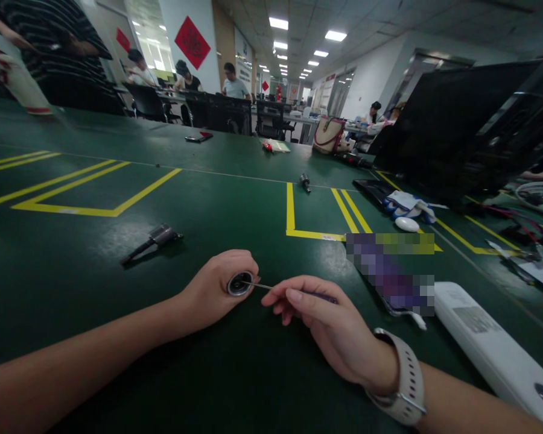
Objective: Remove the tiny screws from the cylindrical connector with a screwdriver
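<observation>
My left hand point(212, 286) is wrapped round a round metal cylinder point(239, 293), whose open end faces me. Most of its body is hidden by the fingers. Between the fingertips and thumb of my right hand point(332, 319) is a slim screwdriver point(319, 296) with a thin metal shaft. That shaft points left, and its tip reaches the mouth of the cylinder; whether it touches anything inside I cannot tell. On the green tabletop point(235, 211), left of my hands, lies a dark metal part with a long stem point(156, 239).
A smaller metal part point(304, 182) lies farther back. To the right are a blurred-out phone-like object point(384, 271), a long white device point(484, 337), a white mouse-like object point(407, 224), gloves point(409, 205) and a big black monitor point(461, 126). People sit beyond; one person point(63, 54) stands at left.
</observation>
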{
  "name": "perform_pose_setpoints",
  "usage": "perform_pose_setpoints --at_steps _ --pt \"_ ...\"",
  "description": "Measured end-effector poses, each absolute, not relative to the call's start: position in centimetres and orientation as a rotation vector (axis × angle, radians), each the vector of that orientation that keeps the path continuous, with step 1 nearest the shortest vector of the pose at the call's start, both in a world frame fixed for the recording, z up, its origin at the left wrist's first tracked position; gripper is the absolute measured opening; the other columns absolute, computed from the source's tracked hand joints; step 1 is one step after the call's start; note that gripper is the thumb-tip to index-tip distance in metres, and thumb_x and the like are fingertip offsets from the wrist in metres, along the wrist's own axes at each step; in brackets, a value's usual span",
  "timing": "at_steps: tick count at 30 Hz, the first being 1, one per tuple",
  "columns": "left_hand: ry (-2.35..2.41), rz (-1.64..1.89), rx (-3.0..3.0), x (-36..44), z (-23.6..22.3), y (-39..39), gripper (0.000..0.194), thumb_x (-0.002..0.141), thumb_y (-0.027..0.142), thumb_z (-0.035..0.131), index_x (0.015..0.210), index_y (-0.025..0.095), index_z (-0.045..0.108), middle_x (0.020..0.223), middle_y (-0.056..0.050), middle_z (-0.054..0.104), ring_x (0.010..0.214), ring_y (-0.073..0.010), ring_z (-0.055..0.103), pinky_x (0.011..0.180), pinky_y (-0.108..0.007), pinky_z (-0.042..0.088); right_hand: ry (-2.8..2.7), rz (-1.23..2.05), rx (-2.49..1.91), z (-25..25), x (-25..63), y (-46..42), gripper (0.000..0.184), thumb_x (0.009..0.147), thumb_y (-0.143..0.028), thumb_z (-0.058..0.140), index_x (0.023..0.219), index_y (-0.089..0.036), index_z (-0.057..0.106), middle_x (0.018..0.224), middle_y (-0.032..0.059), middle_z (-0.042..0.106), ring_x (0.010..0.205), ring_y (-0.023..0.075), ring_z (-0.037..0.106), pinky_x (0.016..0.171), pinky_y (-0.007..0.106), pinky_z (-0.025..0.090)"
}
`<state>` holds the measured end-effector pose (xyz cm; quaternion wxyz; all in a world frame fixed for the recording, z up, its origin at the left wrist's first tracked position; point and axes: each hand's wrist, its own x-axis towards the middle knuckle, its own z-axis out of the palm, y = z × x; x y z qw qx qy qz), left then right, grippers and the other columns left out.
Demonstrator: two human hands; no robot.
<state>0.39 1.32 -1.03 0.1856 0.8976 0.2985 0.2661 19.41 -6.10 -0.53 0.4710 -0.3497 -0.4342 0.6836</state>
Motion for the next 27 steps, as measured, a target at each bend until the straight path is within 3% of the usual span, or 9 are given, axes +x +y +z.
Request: perform_pose_setpoints --at_steps 12,27 --pt "0.905 0.561 2.698 0.77 -0.82 1.04 0.014 0.077 0.010 0.048 0.065 0.015 0.053 0.065 0.000 0.052 0.064 -0.0146 0.048 0.061 -0.028 0.035 -1.268 1.518 -0.980 -0.71 19.35 -6.47 0.015 0.082 -0.027 0.058 0.089 -0.018 0.069 0.091 0.0051 0.068 0.080 0.0148 0.056 0.069 0.028 0.042" --pt "1.014 0.487 2.679 0.59 -0.94 1.19 0.013 0.076 0.009 0.047 0.068 0.016 0.053 0.068 -0.001 0.054 0.066 -0.0152 0.049 0.061 -0.028 0.035 -1.090 1.412 -1.008 -0.86 19.54 -6.42 0.018 0.078 -0.021 0.052 0.067 -0.017 0.065 0.066 0.0010 0.064 0.065 0.0130 0.053 0.062 0.027 0.038"
